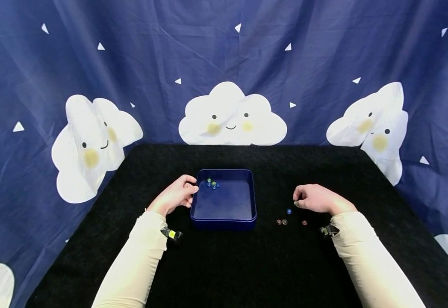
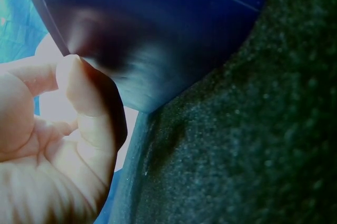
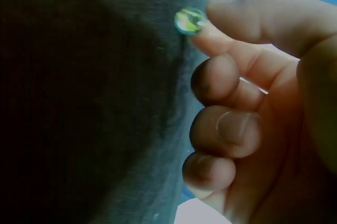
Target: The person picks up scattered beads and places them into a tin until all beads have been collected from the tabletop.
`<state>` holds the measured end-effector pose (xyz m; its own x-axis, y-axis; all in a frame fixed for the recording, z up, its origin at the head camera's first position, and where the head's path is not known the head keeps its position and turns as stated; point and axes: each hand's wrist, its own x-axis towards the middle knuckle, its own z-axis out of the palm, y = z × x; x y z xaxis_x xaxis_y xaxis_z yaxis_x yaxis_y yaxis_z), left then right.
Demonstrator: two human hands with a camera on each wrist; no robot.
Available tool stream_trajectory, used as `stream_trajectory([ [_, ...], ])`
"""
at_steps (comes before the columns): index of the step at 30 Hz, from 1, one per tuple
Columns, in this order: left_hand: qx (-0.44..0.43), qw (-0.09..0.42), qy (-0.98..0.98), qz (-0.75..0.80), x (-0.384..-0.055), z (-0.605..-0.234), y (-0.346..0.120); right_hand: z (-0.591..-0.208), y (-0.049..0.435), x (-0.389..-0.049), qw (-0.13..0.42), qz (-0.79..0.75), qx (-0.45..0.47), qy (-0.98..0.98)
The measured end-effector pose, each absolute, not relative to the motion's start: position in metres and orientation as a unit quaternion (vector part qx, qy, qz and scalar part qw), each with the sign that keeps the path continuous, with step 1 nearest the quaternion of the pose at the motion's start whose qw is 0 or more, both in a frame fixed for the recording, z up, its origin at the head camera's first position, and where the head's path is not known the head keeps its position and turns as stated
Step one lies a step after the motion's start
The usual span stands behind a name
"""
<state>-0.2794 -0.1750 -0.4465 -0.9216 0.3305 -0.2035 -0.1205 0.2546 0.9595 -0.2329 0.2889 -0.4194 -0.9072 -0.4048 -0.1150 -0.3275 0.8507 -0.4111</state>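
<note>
Right hand (image 1: pixel 320 198): right of the tray (image 1: pixel 229 203); grip is a pinch, thumb and index finger on the green marble (image 3: pixel 188 20), other fingers curled in.
Green marble: right at the fingertips, mostly uncovered; cannot tell whether it clears the table (image 1: pixel 228 265). Looks slick; light, even pressure seems best, as a hard squeeze could shoot it out.
Blue marble (image 1: pixel 289 211): just beside the right hand, left and near. Judged easy to knock; a straight lift before any sideways move should spare it.
Loose trio (image 1: pixel 284 222): nearer still, two together, one to the right; same caution.
Left hand (image 1: pixel 175 195): thumb and fingers grasp the tray's left rim. Calls for a steady hold, no tipping.
Tray: flat, walls upright; crossing one calls for height.
Tray marbles (image 1: pixel 214 187): five, clustered far left; a low, soft release would likely scatter them least.
</note>
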Motion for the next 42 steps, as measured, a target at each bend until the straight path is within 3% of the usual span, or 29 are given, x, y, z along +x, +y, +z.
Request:
stream_trajectory([
  [26, 0.065, 0.192, 0.759, 0.618, -0.282, -0.448, -0.175, -0.400, 0.234, -0.242, -0.022, -0.207, -0.233, 0.950],
  [42, 0.067, 0.190, 0.760, 0.618, -0.281, -0.449, -0.175, -0.384, 0.195, -0.247, -0.033, -0.204, -0.254, 0.945],
])
